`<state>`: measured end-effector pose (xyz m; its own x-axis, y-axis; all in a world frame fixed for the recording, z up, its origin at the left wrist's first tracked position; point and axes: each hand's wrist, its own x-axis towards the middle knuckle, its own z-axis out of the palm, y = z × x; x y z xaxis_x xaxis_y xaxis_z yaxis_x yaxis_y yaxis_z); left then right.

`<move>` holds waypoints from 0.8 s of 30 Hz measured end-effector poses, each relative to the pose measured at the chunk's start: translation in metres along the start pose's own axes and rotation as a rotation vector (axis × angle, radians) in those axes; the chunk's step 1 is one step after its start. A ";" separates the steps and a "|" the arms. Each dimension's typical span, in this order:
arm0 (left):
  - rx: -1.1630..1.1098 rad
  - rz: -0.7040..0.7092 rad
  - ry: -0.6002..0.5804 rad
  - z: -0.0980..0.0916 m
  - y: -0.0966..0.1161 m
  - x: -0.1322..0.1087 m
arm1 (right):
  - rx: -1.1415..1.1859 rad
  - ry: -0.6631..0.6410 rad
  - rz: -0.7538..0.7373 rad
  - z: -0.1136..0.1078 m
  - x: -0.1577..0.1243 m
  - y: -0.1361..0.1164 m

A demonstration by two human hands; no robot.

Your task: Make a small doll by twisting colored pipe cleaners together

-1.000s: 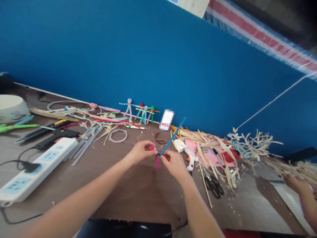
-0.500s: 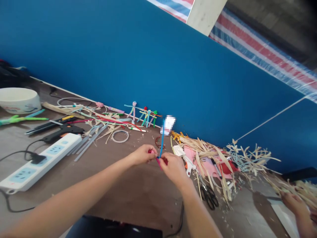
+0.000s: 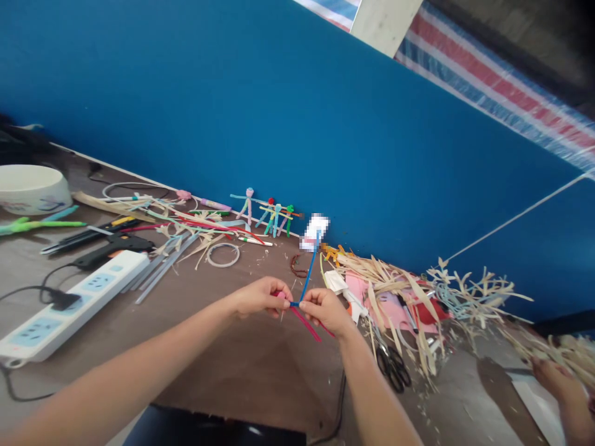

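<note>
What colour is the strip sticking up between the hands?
The strip is blue; the head view shows it best.

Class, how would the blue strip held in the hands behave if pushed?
The blue strip probably holds its shape: its upper end juts unsupported. It likely bends readily, given the sharp turn beside the right hand. Being thin, it seems light.

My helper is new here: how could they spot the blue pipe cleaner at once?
Below the blue wall, find the left hand and right hand nearly meeting over the brown table. The blue pipe cleaner bridges them, then sticks up, whereas the pink strands hang down.
</note>
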<state>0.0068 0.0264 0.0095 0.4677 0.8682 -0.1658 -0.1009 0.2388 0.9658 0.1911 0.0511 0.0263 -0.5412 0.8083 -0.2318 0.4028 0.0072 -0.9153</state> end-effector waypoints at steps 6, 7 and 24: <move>0.077 -0.018 0.010 -0.004 -0.009 -0.004 | 0.004 -0.010 0.041 0.009 0.001 0.004; 0.136 -0.006 0.032 -0.004 -0.009 -0.003 | -0.059 0.032 0.021 0.011 0.001 0.004; 0.186 -0.082 0.184 0.007 -0.012 -0.007 | -0.483 0.185 -0.189 0.028 -0.017 -0.001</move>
<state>0.0107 0.0144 0.0000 0.2986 0.9177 -0.2621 0.1022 0.2423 0.9648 0.1794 0.0212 0.0223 -0.5154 0.8567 0.0235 0.6281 0.3962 -0.6697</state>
